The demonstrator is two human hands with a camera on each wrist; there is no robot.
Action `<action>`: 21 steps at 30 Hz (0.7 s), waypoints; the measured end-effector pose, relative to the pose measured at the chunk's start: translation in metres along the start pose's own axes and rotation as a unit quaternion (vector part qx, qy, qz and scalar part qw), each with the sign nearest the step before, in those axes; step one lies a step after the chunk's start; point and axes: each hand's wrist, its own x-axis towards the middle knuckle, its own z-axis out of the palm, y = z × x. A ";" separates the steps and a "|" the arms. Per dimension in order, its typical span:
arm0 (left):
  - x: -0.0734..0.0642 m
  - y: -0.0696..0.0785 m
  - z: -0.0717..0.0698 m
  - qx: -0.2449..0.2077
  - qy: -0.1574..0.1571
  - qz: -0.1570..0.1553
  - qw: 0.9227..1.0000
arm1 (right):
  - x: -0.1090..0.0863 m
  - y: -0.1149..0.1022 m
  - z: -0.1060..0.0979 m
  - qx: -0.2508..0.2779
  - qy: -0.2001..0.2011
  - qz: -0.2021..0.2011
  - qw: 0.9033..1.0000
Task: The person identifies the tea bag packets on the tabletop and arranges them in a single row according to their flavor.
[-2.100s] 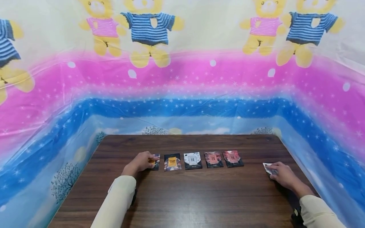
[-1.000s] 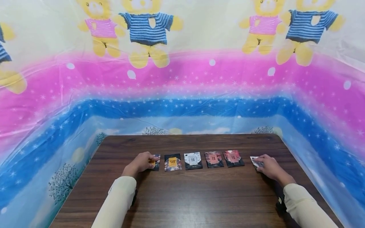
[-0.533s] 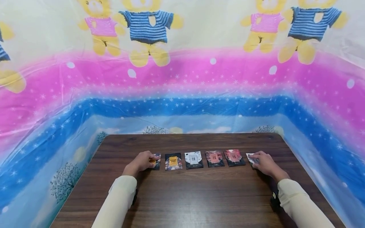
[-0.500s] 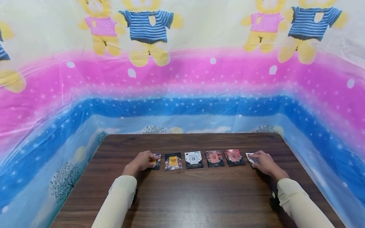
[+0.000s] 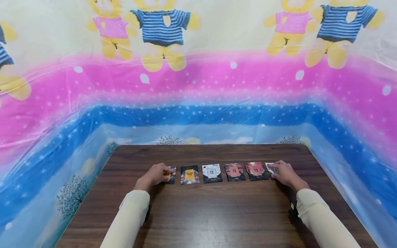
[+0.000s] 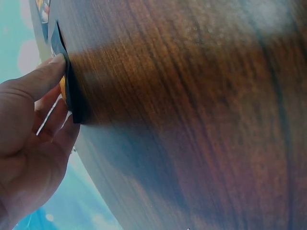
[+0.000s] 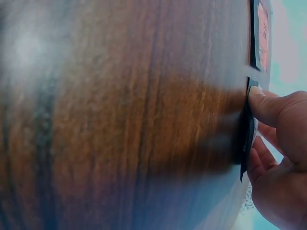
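Several flat printed packets lie in a row on the brown wooden table. At the row's left end my left hand grips a dark packet with an orange label, its thumb and fingers spread across it. At the right end my right hand holds a white-and-dark packet close beside its neighbour, largely covering it. Between them lie an orange-label packet, a white one and two red ones, a left red packet and a right red packet. Both wrist views show thumbs on the held packets' near edges.
A printed curtain with bears and pink and blue bands surrounds the table's back and sides. The table's far edge lies a short way behind the row of packets.
My right hand has slid its packet leftward across the table, from near the right edge up to the red packet. The left hand has stayed on its packet.
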 end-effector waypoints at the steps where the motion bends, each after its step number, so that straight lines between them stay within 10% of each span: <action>1: 0.000 0.000 0.000 -0.001 -0.002 -0.001 1.000 | 0.001 0.000 0.000 0.001 0.000 0.002 1.000; 21: -0.001 0.009 -0.001 0.055 -0.005 0.016 0.998 | 0.003 -0.013 -0.001 -0.023 -0.016 0.022 0.999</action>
